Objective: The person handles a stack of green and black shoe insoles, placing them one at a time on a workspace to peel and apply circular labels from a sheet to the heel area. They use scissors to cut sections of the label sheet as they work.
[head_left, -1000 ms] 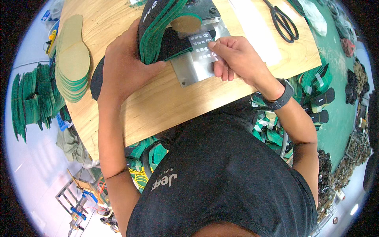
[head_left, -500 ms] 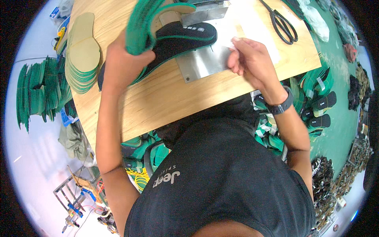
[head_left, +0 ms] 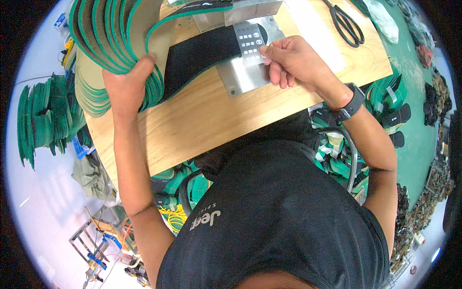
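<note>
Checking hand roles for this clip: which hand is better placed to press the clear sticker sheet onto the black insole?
Right. The right hand already pinches the clear sticker sheet over the black insole on the metal plate. The left hand is occupied gripping the stack of green-edged insoles.

A small translucent label sheet (head_left: 250,42) with pale rectangular printed patches lies on the black insole's heel, over the metal plate (head_left: 243,79). A clear plastic bag (head_left: 382,19), possibly packaging, sits right of the plate, beyond the scissors.
</note>
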A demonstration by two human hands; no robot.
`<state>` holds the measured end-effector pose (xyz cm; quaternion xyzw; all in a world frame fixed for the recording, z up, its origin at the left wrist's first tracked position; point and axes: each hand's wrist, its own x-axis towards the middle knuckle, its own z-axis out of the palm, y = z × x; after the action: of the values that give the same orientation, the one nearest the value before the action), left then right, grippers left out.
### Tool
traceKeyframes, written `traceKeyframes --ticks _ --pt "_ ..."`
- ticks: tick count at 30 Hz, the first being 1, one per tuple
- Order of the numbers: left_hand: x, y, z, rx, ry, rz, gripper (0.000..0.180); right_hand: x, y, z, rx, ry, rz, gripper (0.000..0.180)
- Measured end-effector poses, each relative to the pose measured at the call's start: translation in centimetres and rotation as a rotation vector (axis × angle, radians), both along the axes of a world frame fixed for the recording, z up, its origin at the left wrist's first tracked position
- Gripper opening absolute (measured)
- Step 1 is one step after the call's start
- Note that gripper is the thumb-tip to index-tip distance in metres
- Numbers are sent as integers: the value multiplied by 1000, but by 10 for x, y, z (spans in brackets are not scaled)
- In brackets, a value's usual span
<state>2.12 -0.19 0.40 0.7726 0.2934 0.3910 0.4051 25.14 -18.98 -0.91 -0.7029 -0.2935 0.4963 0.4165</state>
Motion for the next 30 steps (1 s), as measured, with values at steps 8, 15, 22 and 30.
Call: traceKeyframes --ticks 8,15,22,30 --pt "1 -2 -3 34 -19 47 27 4 3 2 -1 7 20 34" --pt "-1 0 -6 155 27 94 36 2 5 2 -41 22 -16 35" --pt "3 -4 -8 126 -49 145 31 0 4 2 -24 27 -22 34" --pt "10 -9 1 57 93 130 21 -2 1 3 31 29 -55 32"
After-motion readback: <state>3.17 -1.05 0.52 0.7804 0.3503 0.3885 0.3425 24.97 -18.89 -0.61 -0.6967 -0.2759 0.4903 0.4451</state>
